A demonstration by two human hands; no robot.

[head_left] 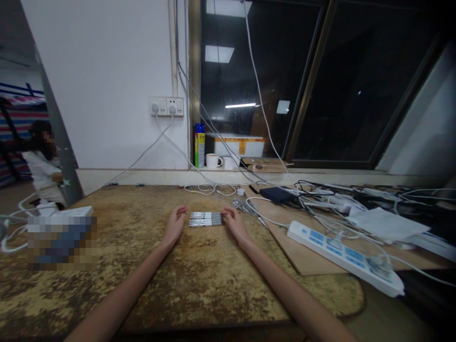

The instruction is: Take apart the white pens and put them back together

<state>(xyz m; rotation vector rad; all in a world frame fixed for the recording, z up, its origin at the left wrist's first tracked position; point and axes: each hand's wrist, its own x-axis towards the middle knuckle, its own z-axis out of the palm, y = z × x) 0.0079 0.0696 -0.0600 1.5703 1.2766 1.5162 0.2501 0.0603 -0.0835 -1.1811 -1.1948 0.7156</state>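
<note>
A row of several white-and-grey pens (205, 219) lies side by side on the worn table (149, 285). My left hand (175, 225) rests just left of the row, fingers extended and slightly bent, with a small gap to the pen tips. At the other end, my right hand (235, 227) has its fingertips against or very near the grey ends of the pens; contact is hard to make out. Neither hand grips a pen. Behind my right hand lies a crumpled clear plastic bag (244, 205).
On the right, a power strip (342, 256) and tangled cables cover a brown board (285, 242), beside a black box (278, 194). A white device (76, 213) stands at left. The windowsill holds a spray can (200, 145) and mug (213, 160). A person (42, 166) is far left.
</note>
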